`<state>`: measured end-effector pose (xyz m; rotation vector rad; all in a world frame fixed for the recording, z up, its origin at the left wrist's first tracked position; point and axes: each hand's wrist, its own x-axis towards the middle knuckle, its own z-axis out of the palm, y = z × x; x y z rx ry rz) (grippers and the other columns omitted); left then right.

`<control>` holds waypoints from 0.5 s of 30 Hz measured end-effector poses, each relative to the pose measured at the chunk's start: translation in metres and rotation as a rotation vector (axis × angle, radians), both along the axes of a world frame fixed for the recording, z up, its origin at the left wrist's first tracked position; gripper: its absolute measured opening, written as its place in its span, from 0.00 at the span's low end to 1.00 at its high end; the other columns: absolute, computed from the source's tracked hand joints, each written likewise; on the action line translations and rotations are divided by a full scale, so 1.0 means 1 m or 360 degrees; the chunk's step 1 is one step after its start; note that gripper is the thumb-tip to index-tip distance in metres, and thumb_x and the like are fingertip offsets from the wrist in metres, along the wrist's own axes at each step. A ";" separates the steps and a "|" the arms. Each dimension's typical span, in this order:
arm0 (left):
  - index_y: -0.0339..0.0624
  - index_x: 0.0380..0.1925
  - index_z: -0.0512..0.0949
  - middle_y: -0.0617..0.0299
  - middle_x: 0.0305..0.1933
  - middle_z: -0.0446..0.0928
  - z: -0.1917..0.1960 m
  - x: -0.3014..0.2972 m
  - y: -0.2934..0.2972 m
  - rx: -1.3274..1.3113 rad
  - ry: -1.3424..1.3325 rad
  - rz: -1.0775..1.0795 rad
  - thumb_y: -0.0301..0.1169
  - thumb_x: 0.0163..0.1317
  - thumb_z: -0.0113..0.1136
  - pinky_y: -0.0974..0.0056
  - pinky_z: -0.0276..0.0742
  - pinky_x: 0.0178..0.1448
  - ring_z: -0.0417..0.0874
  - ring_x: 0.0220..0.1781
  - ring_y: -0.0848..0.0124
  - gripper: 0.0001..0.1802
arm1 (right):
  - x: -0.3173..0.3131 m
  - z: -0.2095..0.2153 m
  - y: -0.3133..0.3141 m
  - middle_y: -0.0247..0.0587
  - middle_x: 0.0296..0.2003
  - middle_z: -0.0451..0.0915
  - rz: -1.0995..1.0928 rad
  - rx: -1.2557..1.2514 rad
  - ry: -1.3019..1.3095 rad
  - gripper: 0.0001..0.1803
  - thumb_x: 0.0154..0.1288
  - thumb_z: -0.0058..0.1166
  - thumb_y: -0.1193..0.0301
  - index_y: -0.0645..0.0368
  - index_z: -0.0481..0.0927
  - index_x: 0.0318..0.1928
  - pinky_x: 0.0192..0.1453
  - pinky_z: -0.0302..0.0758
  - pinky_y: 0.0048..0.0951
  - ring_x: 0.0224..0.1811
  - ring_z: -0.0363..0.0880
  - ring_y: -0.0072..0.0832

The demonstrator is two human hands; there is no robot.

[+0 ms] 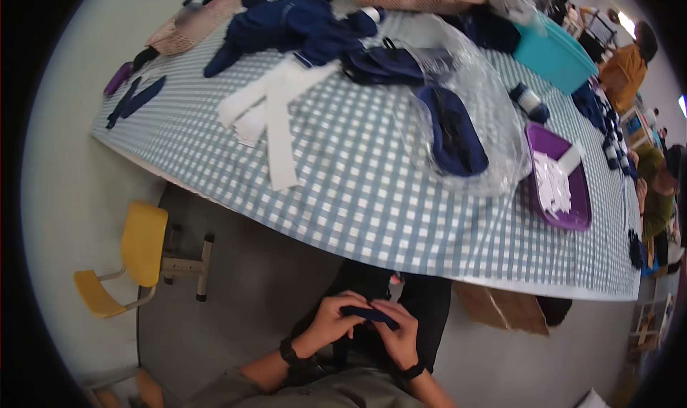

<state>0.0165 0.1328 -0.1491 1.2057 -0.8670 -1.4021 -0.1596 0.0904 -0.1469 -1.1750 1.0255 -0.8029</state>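
Over my lap, below the table's front edge, I hold a small folded piece of navy cloth [370, 313] between both hands. My left hand [330, 323] grips its left end, fingers closed. The fingers of my right hand [399, 328] are closed on its right end. Its exact kind does not show. Just beyond the hands, a small grey-and-red object [396, 285] lies against my dark trousers; I cannot make out what it is.
The checked tablecloth [343, 193] carries white paper strips [280, 136], a navy garment pile [286, 29], a clear plastic bag [501, 150] around navy items, a purple basket [585, 200] of white slips and a teal bin [554, 50]. A yellow chair [143, 243] stands left. People work far right.
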 end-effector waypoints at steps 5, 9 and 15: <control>0.27 0.37 0.82 0.49 0.50 0.78 -0.008 0.009 0.007 0.0439 0.0535 0.0083 0.10 0.57 0.55 0.73 0.71 0.19 0.82 0.28 0.69 0.10 | -0.005 0.005 -0.007 0.46 0.48 0.84 0.0339 -0.0850 0.0366 0.19 0.54 0.73 0.71 0.60 0.87 0.48 0.43 0.84 0.30 0.41 0.88 0.37; 0.28 0.39 0.82 0.50 0.46 0.80 -0.011 0.009 0.004 0.0562 0.0580 0.0074 0.12 0.58 0.57 0.73 0.71 0.19 0.82 0.28 0.70 0.10 | -0.005 -0.002 -0.002 0.45 0.39 0.86 0.0246 -0.0747 0.0354 0.15 0.56 0.72 0.73 0.61 0.87 0.45 0.42 0.83 0.31 0.37 0.88 0.37; 0.29 0.42 0.82 0.52 0.44 0.82 -0.014 0.013 -0.001 0.0155 0.0027 -0.0086 0.19 0.62 0.65 0.74 0.76 0.27 0.83 0.31 0.74 0.08 | -0.001 -0.014 0.000 0.44 0.37 0.87 0.0130 0.0188 0.0057 0.13 0.63 0.66 0.77 0.66 0.86 0.48 0.37 0.83 0.26 0.35 0.87 0.28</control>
